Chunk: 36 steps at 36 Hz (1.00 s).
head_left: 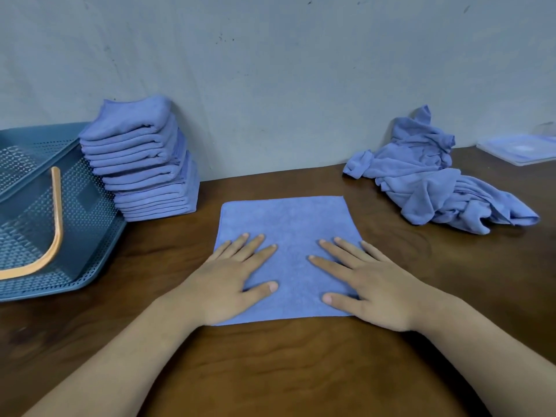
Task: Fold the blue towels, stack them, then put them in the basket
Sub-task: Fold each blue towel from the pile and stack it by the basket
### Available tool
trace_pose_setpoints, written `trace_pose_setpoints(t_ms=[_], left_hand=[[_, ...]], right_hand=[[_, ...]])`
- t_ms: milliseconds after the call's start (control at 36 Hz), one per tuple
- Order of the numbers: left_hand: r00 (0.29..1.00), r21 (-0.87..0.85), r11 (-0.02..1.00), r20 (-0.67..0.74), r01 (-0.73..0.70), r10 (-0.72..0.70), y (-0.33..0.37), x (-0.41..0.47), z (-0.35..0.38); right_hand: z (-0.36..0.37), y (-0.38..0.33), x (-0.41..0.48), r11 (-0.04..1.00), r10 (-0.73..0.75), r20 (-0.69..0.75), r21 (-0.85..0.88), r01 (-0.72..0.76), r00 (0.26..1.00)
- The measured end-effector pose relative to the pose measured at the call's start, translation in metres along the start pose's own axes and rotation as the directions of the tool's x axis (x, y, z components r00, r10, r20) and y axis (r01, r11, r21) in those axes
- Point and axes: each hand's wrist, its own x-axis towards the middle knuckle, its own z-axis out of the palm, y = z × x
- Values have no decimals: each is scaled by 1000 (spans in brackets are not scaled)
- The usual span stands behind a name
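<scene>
From the head camera, a blue towel lies spread flat on the brown wooden table, square to the person; the left hand rests palm-down on its near left part, the right hand on its near right part, both with fingers splayed and gripping nothing; the towel's far half lies bare beyond the fingertips; a stack of folded towels stands at the wall beside the teal perforated basket; a pile of crumpled towels lies far right.
</scene>
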Motion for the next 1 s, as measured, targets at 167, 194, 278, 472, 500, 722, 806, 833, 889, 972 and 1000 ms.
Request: trace_pose_setpoints(t_ms=[167,194,278,472,500,722,806,833,889,972,1000], left_hand=[[993,19,996,-81,-87,88,22,-6,-3],[995,-1,996,-58,-84,84,26,-7,0],[997,-1,997,5,-76,76,30,-8,8],[997,-6,997,19,-80,80,27,-15,2],[997,-6,997,21,-71,71,29,-16,2],[968,35,985,-179,-171,175,32,-33,1],[919,14,942,-217,-335,330,36,-42,2],[905,24,930,-221,-368,364,38,-43,2],[890,44,920,-237,-390,389,43,-43,2],[883,76,920,-261,-384,390,46,-40,0],[881,88,919,-263,-385,394,46,-40,0]], right_hand=[[0,-11,-3,995,-22,-61,-95,16,998],[0,-15,-4,995,-33,-62,-91,27,998],[5,-24,-8,998,-42,-36,-45,40,998],[4,-22,-11,999,-43,-15,-33,43,999],[3,-22,-11,998,-44,-13,-35,43,999],[3,-23,-17,988,-152,-188,-25,150,970],[10,-25,-22,949,-312,-367,-82,303,877],[14,-27,-24,937,-345,-391,-91,337,853],[17,-30,-25,935,-344,-402,-64,349,848],[14,-31,-25,944,-307,-406,-13,331,861],[14,-31,-25,946,-296,-404,2,325,866]])
